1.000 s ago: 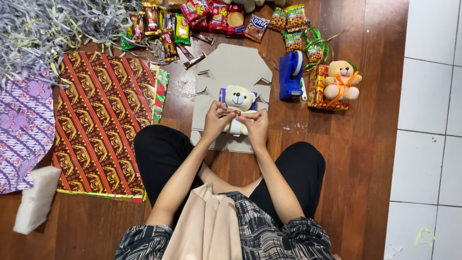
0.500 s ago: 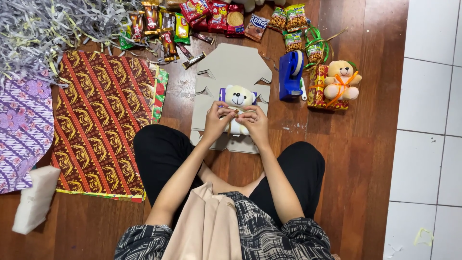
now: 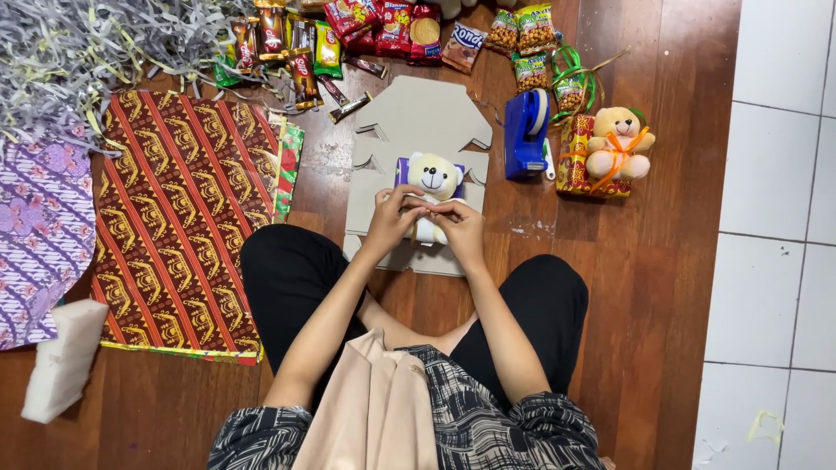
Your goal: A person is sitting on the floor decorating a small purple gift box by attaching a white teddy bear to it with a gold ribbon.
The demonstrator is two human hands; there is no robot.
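With the grey cardboard cutout (image 3: pixel 424 122) on the wooden floor (image 3: pixel 662 287) as the landmark, the scene runs like this: far to its left lies a heap of shredded grey paper strips (image 3: pixel 87 52), below that a purple patterned sheet (image 3: pixel 39 226) and a white foam block (image 3: pixel 63 359), then, just left of the cardboard, a red and gold patterned wrapping sheet (image 3: pixel 178 218) spread flat. Above the cardboard is a row of glossy snack packets (image 3: pixel 348 26). On the cardboard itself, near its lower middle, sits a small cream plush bear (image 3: pixel 433 178) backed by a purple box, soft and rounded against the stiff flat board. The left hand (image 3: pixel 389 222) comes in at the bear's lower left and the right hand (image 3: pixel 461 228) at its lower right; both sets of fingers are curled and pressed together, tips meeting in front of the bear's body, pinching something too small to make out. The bear's head shows above the fingers, its body mostly hidden behind them. Right of the cardboard stands a blue plastic tape dispenser (image 3: pixel 525 132), and further right a second plush bear (image 3: pixel 616 144) tied with orange ribbon onto a red patterned box, with white floor tiles (image 3: pixel 775 174) beyond.
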